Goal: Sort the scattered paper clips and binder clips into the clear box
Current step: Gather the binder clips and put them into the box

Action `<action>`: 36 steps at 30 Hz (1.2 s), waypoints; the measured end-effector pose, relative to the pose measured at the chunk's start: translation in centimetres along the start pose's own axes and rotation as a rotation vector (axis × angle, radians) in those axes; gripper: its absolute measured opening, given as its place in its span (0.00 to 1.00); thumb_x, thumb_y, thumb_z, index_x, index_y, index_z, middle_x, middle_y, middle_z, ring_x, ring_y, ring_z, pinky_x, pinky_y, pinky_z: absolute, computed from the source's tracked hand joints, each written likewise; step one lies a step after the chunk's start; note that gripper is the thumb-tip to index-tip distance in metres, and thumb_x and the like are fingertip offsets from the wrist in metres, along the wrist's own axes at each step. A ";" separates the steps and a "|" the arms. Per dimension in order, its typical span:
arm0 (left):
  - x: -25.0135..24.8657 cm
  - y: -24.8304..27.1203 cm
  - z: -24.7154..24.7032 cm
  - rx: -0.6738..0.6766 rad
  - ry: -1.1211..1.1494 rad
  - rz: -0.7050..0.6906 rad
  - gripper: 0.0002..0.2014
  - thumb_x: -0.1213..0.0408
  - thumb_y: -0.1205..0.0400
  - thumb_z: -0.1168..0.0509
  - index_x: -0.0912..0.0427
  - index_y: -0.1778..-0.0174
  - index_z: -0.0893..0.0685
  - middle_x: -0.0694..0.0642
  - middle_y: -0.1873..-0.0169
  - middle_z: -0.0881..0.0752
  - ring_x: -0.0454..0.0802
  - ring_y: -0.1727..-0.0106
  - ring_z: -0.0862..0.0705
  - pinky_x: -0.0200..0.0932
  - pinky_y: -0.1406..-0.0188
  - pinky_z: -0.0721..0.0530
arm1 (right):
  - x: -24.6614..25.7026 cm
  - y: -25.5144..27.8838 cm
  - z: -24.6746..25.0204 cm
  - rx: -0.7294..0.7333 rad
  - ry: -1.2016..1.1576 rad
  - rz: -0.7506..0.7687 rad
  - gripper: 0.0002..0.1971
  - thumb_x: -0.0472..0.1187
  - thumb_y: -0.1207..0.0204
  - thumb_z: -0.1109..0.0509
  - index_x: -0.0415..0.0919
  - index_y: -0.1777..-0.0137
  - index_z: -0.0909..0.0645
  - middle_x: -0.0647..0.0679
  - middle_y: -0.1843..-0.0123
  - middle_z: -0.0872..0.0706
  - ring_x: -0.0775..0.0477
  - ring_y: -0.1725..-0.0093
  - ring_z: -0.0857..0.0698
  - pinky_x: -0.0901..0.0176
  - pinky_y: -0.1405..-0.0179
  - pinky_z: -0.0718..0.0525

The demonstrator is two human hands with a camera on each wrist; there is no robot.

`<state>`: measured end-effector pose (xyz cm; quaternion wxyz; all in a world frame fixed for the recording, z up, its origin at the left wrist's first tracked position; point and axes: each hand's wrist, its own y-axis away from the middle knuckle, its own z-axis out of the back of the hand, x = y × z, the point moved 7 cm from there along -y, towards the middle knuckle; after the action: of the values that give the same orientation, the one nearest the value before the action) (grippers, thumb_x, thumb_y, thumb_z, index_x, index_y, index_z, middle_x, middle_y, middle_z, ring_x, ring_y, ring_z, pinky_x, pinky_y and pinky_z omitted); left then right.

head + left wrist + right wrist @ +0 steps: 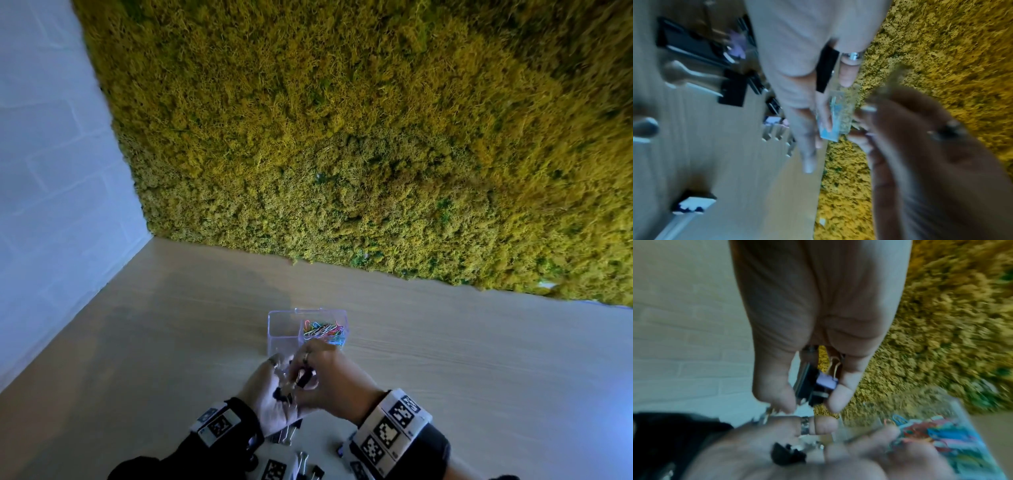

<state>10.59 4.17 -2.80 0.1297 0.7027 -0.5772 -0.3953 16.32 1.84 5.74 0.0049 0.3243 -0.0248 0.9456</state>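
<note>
Head view: clear box (281, 329) sits on the bench (445, 359), just beyond both hands. Its right compartment holds coloured paper clips (323, 330); left compartment looks bare. Left hand (270, 394) is palm up w/ a black binder clip (283, 394) lying in the palm. Right hand (329, 377) is right above it, fingers curled on other clips. Loose binder clips (287, 435) lie on the bench near the wrists.

Left wrist view: blurry. Right hand (797, 68) reaches across, a black clip showing between its fingers (846, 76); more black clips (731, 91) on the bench behind.

Right wrist view: thumb and forefinger pinch a small bunch of clips (816, 386), black plus one lilac, held btwn the fingertips (838, 399). Left palm (777, 456) lies below, fingers loosely cupped, black clip resting on it, clear box just beside.
</note>
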 end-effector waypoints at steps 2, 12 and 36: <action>-0.6 0.6 -0.9 0.013 0.060 -0.012 0.16 0.67 0.22 0.47 0.68 0.71 0.19 0.63 0.79 0.15 0.56 0.79 0.15 0.44 0.80 0.15 | 0.2 -0.3 -0.3 0.067 0.049 0.035 0.13 0.40 0.33 0.27 0.39 0.49 0.15 0.45 0.42 0.18 0.47 0.47 0.18 0.53 0.45 0.17; -5.9 -0.3 -0.5 0.016 0.312 -0.128 0.19 0.68 0.21 0.50 0.78 0.55 0.19 0.76 0.58 0.13 0.72 0.60 0.12 0.68 0.58 0.18 | -8.0 -3.4 4.1 0.034 0.274 -0.322 0.33 0.55 0.19 0.45 0.47 0.19 0.55 0.52 0.16 0.50 0.46 0.17 0.53 0.39 0.20 0.46; -9.1 3.1 -2.1 -0.039 0.307 -0.221 0.28 0.55 0.16 0.50 0.75 0.27 0.39 0.77 0.30 0.31 0.70 0.28 0.32 0.64 0.29 0.35 | -10.6 -2.7 4.7 -0.175 -0.140 -0.402 0.25 0.51 0.17 0.48 0.35 0.27 0.34 0.40 0.25 0.29 0.45 0.29 0.27 0.54 0.30 0.28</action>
<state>9.68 11.03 4.21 0.1857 0.8113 -0.4619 -0.3066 27.62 4.34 3.06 0.2196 0.3857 -0.0417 0.8951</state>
